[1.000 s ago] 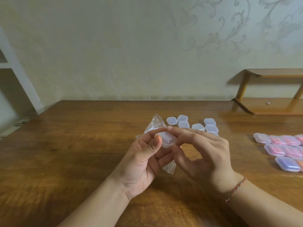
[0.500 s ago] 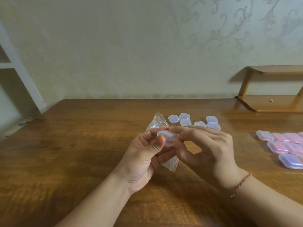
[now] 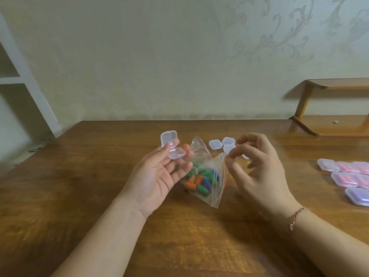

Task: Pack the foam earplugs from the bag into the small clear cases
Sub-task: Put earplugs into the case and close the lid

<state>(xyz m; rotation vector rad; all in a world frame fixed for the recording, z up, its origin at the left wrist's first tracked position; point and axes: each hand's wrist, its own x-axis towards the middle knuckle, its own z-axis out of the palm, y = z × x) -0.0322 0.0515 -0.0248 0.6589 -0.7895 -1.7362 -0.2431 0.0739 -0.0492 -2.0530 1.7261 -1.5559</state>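
My left hand (image 3: pixel 157 174) is palm up and holds a small clear case (image 3: pixel 173 147) at its fingertips, the lid hinged open and standing upright. Just right of it a clear plastic bag (image 3: pixel 207 172) lies on the wooden table (image 3: pixel 83 176), with green, orange and blue foam earplugs (image 3: pixel 201 181) inside. My right hand (image 3: pixel 257 170) hovers beside the bag's upper right corner with fingers curled and apart, and nothing shows in it. Whether its fingertips touch the bag is unclear.
Several empty clear cases (image 3: pixel 221 143) sit behind the bag, partly hidden by my right hand. Rows of closed cases with pink contents (image 3: pixel 347 173) lie at the right edge. A low wooden shelf (image 3: pixel 331 124) stands at the back right, against the wall.
Both hands were pinched together on the closed case. They have parted: the case now stands open in my left hand, my right hand moved right, and the bag's earplugs are uncovered.
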